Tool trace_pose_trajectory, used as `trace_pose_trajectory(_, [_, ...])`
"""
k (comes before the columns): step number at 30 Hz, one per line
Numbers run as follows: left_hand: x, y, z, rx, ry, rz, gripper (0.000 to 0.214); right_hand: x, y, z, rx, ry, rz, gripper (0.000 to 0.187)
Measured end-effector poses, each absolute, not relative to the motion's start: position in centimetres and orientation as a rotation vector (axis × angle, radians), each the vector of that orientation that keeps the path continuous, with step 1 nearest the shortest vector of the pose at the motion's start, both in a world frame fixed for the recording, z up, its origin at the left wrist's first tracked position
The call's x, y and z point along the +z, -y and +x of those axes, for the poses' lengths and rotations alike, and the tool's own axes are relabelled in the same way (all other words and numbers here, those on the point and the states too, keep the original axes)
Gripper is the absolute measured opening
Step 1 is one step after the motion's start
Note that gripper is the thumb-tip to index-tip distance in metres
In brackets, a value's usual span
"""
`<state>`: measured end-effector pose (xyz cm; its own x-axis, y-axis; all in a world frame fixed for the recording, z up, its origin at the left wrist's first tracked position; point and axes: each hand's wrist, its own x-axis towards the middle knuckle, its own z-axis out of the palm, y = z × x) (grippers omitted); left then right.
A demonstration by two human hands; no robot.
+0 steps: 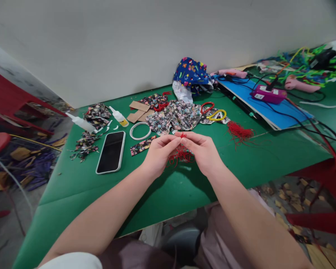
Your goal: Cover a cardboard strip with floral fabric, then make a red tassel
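A bundle of thin red cord [182,156] hangs in loops beneath my two hands, over the front part of the green table. My left hand [162,153] pinches its upper end between thumb and fingers. From the other side, my right hand [202,151] grips the same end, and the thumbs nearly meet there. Just beyond my fingers lies crumpled floral fabric [175,116], with scissors [212,114] with red and yellow handles resting on it. A floral strip [142,145] lies left of my left hand. The exact hold on the cord is partly hidden by my fingers.
On the green table [226,175] lie a phone [110,152], a tape roll [140,130], two glue bottles [119,116] [80,121] and cardboard pieces [140,111]. Another red cord bundle [240,131] lies right. Behind it are a blue folder [268,108], a purple power strip [268,94] and pink glue guns [301,84].
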<state>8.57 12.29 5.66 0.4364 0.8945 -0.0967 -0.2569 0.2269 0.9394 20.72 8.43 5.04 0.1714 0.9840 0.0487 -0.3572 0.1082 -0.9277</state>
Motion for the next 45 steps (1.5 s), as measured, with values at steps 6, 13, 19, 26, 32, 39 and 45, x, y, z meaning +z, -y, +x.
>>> trace_pose_trajectory(6, [5.4,-12.3,8.4,0.933,-0.801,1.172,0.015,5.1,-8.4,20.7,1.201,0.741,-0.955,0.013])
trace_pose_trajectory(13, [5.3,-12.1,8.3,0.983,-0.876,1.333,0.014,5.4,-8.4,20.6,1.252,0.661,-0.91,0.012])
trace_pose_trajectory(19, [5.6,-12.1,8.4,0.941,-0.909,1.469,0.017,5.1,-8.6,21.0,1.203,0.653,-0.928,0.012])
trace_pose_trajectory(26, [5.2,-12.6,8.5,0.727,-0.852,1.285,0.018,4.9,-9.2,22.4,1.054,0.718,-0.949,0.011])
trace_pose_trajectory(32, [4.7,-13.0,8.6,0.67,-0.825,1.138,0.016,5.6,-10.2,23.9,0.955,0.77,-0.946,0.012])
trace_pose_trajectory(39, [4.2,-13.5,8.6,0.624,-0.851,1.058,0.014,7.8,-11.5,25.5,0.882,0.802,-0.932,0.011])
trace_pose_trajectory(45, [3.9,-13.4,8.4,0.598,-0.866,1.14,0.017,9.0,-11.7,26.3,0.836,0.862,-0.953,0.01])
